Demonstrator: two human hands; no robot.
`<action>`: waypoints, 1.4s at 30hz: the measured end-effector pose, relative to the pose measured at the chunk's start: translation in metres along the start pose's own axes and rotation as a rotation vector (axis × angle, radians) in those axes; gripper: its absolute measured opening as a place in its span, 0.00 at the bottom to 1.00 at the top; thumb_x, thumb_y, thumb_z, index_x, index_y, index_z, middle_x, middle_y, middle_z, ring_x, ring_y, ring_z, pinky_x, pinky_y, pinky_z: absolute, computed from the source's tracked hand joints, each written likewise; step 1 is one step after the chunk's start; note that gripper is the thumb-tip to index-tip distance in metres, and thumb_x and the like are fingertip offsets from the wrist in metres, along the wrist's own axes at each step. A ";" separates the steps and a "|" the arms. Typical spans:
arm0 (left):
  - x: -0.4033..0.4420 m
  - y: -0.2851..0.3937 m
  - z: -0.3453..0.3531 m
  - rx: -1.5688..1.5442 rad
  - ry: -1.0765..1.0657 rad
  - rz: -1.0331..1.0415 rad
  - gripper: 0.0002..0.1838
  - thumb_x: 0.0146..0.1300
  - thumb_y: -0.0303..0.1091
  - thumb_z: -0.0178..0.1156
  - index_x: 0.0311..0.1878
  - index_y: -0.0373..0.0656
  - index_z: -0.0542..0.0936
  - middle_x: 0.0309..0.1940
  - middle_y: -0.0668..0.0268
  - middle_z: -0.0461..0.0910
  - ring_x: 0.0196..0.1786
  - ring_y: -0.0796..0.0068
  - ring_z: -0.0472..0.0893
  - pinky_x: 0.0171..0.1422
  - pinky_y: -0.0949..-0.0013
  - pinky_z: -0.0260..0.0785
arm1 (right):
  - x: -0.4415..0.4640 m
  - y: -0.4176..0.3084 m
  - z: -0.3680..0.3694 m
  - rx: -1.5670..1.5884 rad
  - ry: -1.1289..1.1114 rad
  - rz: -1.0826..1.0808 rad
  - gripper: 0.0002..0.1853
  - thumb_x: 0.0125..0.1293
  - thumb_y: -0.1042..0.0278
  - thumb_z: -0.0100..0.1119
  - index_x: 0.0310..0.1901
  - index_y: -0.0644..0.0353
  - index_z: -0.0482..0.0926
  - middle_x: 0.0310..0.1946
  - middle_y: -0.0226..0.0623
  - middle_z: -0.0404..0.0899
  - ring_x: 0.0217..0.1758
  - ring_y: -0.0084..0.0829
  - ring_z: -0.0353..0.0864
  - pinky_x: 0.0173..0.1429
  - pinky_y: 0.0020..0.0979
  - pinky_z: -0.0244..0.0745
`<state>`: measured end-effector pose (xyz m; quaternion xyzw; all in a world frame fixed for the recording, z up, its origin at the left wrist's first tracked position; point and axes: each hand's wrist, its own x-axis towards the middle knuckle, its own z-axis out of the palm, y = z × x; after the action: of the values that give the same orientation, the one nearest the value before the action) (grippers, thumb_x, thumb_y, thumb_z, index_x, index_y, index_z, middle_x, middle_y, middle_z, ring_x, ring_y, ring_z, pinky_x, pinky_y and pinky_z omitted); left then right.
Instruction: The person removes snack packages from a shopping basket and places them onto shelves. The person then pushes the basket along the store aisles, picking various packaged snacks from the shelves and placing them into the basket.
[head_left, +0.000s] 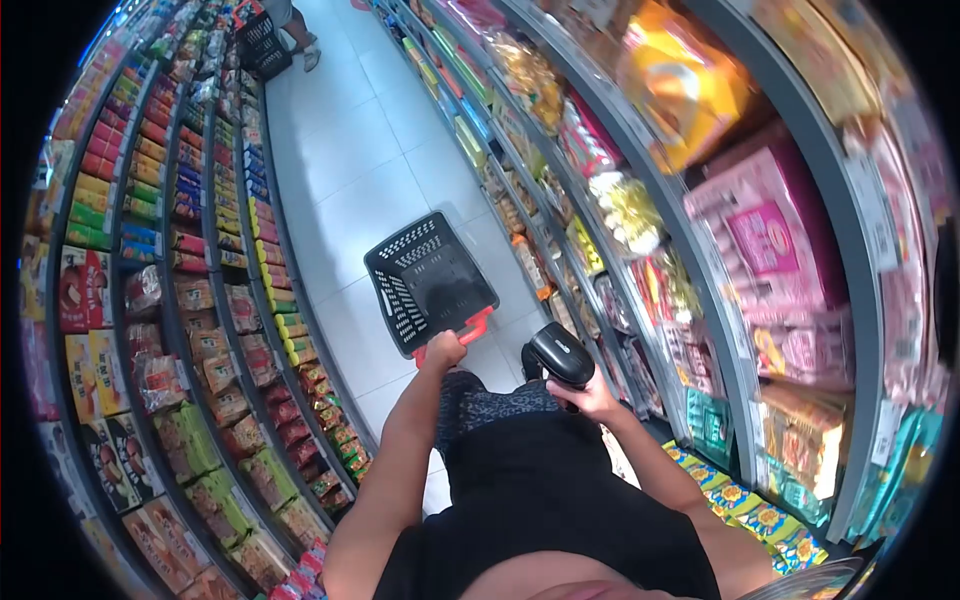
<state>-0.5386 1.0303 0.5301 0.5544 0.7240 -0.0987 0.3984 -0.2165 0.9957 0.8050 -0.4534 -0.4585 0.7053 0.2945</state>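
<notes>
A black plastic shopping basket point(455, 270) with a red handle point(478, 327) hangs in front of my body, and its visible inside holds nothing. My left hand point(441, 352) is wrapped round the handle. My right hand point(590, 393) grips a black handheld scanner point(560, 355) from below, its rounded head turned up. The scanner is to the right of the basket, apart from it, close to the right-hand shelves.
Shelves of packaged snacks point(210, 310) line the left side. On the right, shelves hold bags and a pink box point(765, 235). Tiled floor point(375, 150) runs between them. Another person's leg point(298, 35) and a black basket point(262, 45) are at the far end.
</notes>
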 end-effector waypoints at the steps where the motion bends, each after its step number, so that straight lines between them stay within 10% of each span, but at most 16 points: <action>1: 0.012 -0.005 -0.011 -0.001 0.006 0.017 0.18 0.57 0.39 0.60 0.46 0.39 0.90 0.48 0.47 0.87 0.54 0.47 0.86 0.63 0.51 0.78 | 0.018 -0.003 0.007 0.001 0.006 -0.012 0.08 0.67 0.71 0.73 0.41 0.59 0.81 0.25 0.23 0.78 0.25 0.16 0.77 0.29 0.25 0.71; 10: 0.116 -0.055 -0.127 -0.032 -0.026 0.158 0.20 0.57 0.40 0.61 0.46 0.36 0.89 0.48 0.44 0.87 0.54 0.46 0.86 0.63 0.50 0.78 | 0.118 -0.079 0.099 0.076 0.093 0.052 0.19 0.69 0.74 0.69 0.60 0.61 0.80 0.31 0.24 0.81 0.27 0.16 0.77 0.32 0.23 0.72; 30: 0.326 -0.068 -0.336 0.174 -0.099 0.111 0.20 0.56 0.39 0.60 0.47 0.40 0.89 0.47 0.45 0.87 0.53 0.45 0.86 0.63 0.50 0.77 | 0.389 -0.163 0.033 0.068 0.118 0.027 0.12 0.66 0.65 0.75 0.42 0.61 0.82 0.28 0.25 0.81 0.26 0.16 0.76 0.31 0.24 0.71; 42: 0.408 -0.087 -0.411 0.110 -0.107 0.244 0.22 0.57 0.42 0.60 0.45 0.34 0.88 0.44 0.38 0.85 0.53 0.39 0.85 0.63 0.46 0.76 | 0.457 -0.192 0.133 0.140 0.532 -0.046 0.09 0.66 0.65 0.74 0.38 0.60 0.84 0.27 0.26 0.82 0.26 0.16 0.78 0.31 0.24 0.72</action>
<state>-0.8345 1.5343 0.4966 0.6531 0.6225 -0.1185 0.4147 -0.5274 1.4025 0.8338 -0.5907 -0.3255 0.5846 0.4509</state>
